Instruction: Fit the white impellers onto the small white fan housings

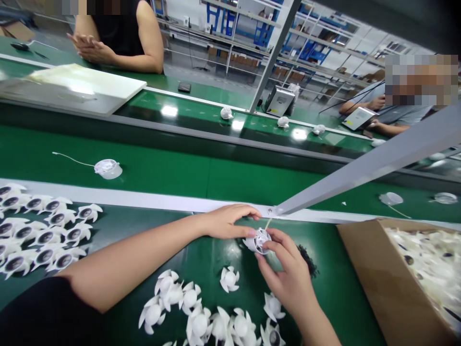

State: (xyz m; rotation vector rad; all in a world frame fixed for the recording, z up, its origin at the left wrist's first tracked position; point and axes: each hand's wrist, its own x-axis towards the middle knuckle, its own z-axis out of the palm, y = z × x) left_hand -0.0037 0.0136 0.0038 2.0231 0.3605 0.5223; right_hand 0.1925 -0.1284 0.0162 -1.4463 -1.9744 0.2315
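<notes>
Finned part: white plastic part (pixel 257 241), held between my hands above the near green belt (pixel 216 288), just short of the white rail (pixel 144 194).

Lead: thin pale lead (pixel 267 223) rises from the part toward the far side, close to my left hand.

Risk, lead: I judge this the weakest point; a sharp tug or a twist of the part could strain or snag it.

Risk, fins: too hard a pinch could bend or crack a thin fin, since my fingers press close to them.

Risk, strut: grey strut (pixel 360 166) ends just beside my left fingertips; a knock against it could jolt the part out of my grip.

Risk, drop: if it slips, it could fall among the loose white parts (pixel 169 298) below, or near the dark tangle (pixel 308 260) by my right hand.

Left hand: (pixel 226 222) narrow, fingers curled over the part's far edge, holding it.

Right hand: (pixel 288 274) narrow, thumb and fingers pinching the part from the near side.

Arm pose: left forearm (pixel 126 269) lies low across the belt from the left; right wrist comes up from the near edge.

Right of me: cardboard box (pixel 367 274) filled with white parts.

Left of me: rows of dark-faced parts (pixel 46 235).

Far side: co-worker's clasped hands (pixel 90 49).
</notes>
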